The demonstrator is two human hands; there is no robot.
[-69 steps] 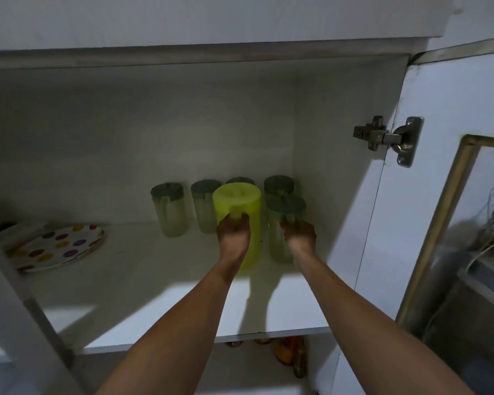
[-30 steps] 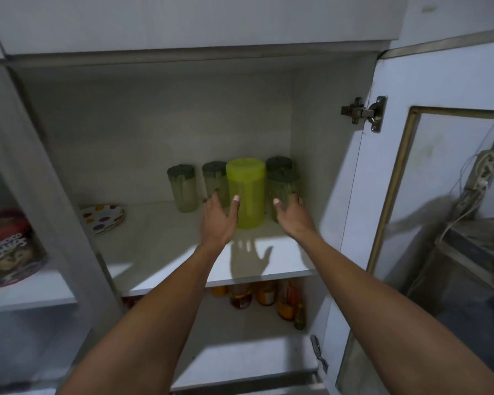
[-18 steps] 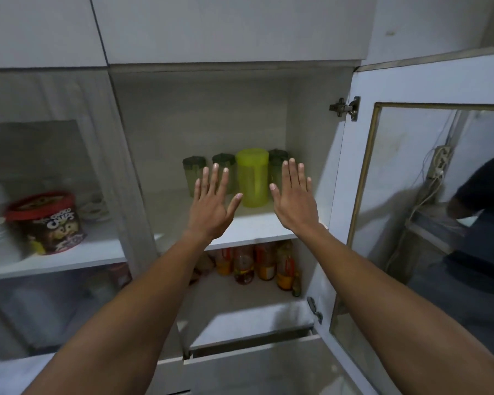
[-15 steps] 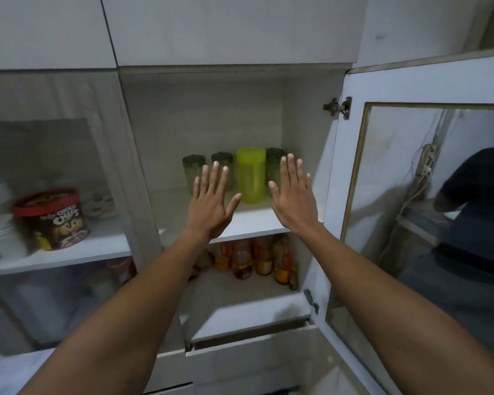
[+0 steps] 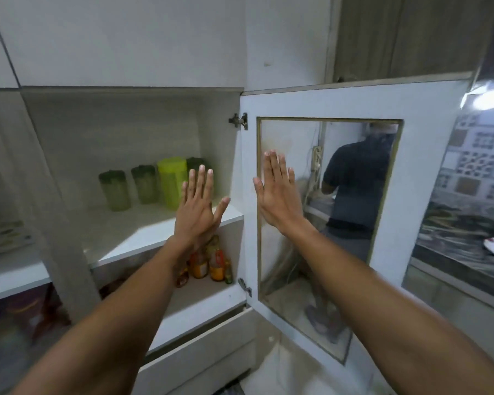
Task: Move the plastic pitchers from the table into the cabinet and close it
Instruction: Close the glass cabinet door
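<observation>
A bright yellow-green pitcher (image 5: 171, 181) stands on the upper cabinet shelf (image 5: 143, 235) among several pale green pitchers with dark lids, one at the left (image 5: 114, 190) and one beside it (image 5: 145, 183). Another (image 5: 194, 163) shows partly behind my left hand (image 5: 197, 215), which is raised in front of the shelf with fingers spread, holding nothing. My right hand (image 5: 277, 195) is flat and open in front of the glass panel of the open cabinet door (image 5: 417, 155); whether it touches the glass I cannot tell.
The door hangs wide open to the right on two hinges (image 5: 239, 121). Bottles and jars (image 5: 208, 263) fill the lower shelf. A dotted plate (image 5: 3, 238) lies behind the left glass pane. A dark countertop (image 5: 462, 240) runs at the right.
Both hands let go of the pitchers and drew back out of the cabinet. My view pulled back and swung right, and my right hand moved across to the open door's glass.
</observation>
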